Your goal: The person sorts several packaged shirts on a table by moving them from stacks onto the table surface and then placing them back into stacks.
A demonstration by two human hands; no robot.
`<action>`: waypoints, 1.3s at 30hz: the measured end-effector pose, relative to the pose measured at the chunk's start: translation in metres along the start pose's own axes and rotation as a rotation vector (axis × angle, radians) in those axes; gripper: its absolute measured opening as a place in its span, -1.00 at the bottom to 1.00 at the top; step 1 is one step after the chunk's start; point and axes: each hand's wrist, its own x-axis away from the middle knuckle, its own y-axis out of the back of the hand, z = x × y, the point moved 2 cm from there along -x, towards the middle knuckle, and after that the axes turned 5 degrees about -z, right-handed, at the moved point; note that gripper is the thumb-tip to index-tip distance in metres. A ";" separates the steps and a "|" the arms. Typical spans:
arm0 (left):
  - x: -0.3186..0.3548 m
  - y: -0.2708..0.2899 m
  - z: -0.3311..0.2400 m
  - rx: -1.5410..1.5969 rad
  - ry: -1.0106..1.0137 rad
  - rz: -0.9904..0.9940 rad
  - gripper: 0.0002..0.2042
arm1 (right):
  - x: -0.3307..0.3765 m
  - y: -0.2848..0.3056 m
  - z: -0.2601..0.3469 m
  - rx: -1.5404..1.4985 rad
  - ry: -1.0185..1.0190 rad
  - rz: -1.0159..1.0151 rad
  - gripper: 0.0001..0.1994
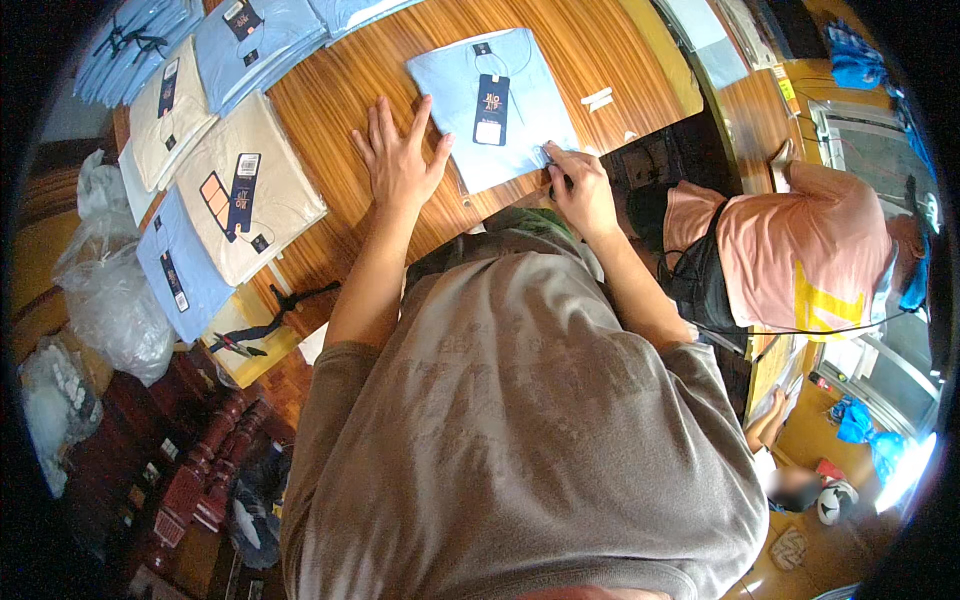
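A folded light blue shirt [450, 85] lies on the wooden table in front of me, with a dark navy hang tag [490, 110] on its front and a small dark label at its collar. My left hand [402, 160] is open, fingers spread, beside the shirt's left edge; the fingertips come up to the fabric. At the shirt's near right corner my right hand [583, 190] is closed around a small dark object [560, 182]. The fingers cover most of that object, so its kind does not show.
Folded beige shirts [285, 205] with tags lie at the left, beside blue shirts [165, 250]. More blue stacks [260, 50] stand at the far left. White strips [597, 98] lie right of the shirt. Another person in a pink shirt [800, 240] is close on the right.
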 end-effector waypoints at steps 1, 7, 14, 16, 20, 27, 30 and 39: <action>0.003 0.001 -0.001 0.017 -0.009 -0.001 -0.26 | 0.003 0.000 0.001 -0.004 0.019 -0.017 -0.66; 0.001 0.010 -0.010 0.033 -0.068 -0.015 -0.10 | 0.007 0.007 -0.003 -0.042 -0.073 0.025 -0.69; 0.004 0.005 -0.004 -0.027 -0.089 -0.032 -0.10 | -0.066 -0.001 -0.064 -0.182 -0.467 -0.170 -0.60; 0.004 0.002 -0.006 0.013 -0.076 -0.017 -0.10 | -0.090 -0.005 -0.070 -0.292 -0.578 -0.030 -0.33; -0.003 0.002 -0.010 0.053 -0.032 -0.008 -0.03 | -0.128 -0.020 -0.062 -0.230 -0.580 0.352 -0.36; 0.006 -0.009 0.000 0.983 0.547 -0.135 -0.14 | -0.175 0.046 0.061 -0.365 0.137 0.151 -0.69; -0.075 0.044 -0.003 1.225 0.612 -0.308 -0.45 | -0.239 0.068 0.094 -0.470 0.190 0.118 -0.66; -0.449 0.102 0.177 1.057 0.639 -0.334 -0.64 | -0.635 -0.073 0.109 -0.799 -0.009 0.079 -0.48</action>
